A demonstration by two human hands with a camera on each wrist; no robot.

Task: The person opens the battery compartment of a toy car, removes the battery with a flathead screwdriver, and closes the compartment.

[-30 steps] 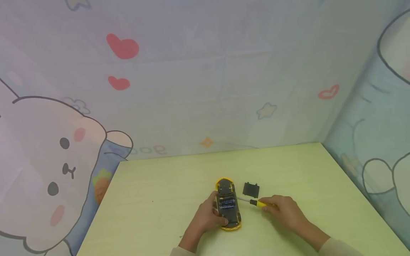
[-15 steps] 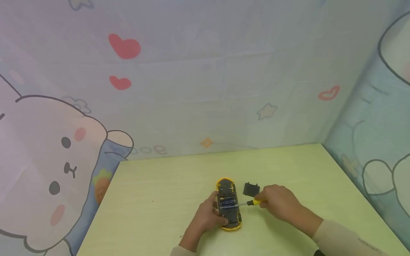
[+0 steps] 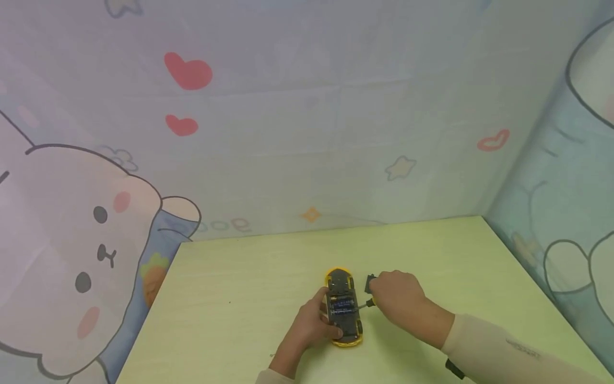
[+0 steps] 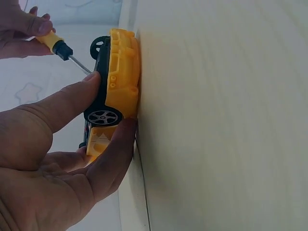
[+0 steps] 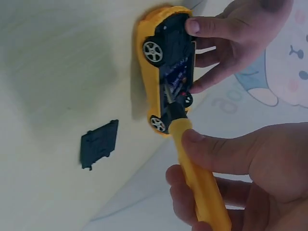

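A yellow toy car [image 3: 346,325] lies upside down on the table, its black underside up and the battery compartment uncovered. Dark blue batteries [image 3: 341,305] sit inside that compartment. My left hand [image 3: 309,321] grips the car from its left side, thumb on the underside and fingers along the body. In my right hand [image 3: 400,300] is a screwdriver [image 5: 199,178] with a yellow handle and black collar. Its metal shaft [image 5: 168,93] reaches to the compartment's right edge, by the batteries. From the head, most of the handle is hidden behind the right hand.
A black battery cover [image 5: 99,144] with small tabs lies flat on the table [image 3: 230,277], just right of the car; the right hand partly hides it in the head view. A printed cloth [image 3: 307,160] hangs behind the table and along both sides.
My right hand has moved left and turned over, bringing the screwdriver round at a new angle to the compartment. The left hand and the car have stayed in place.
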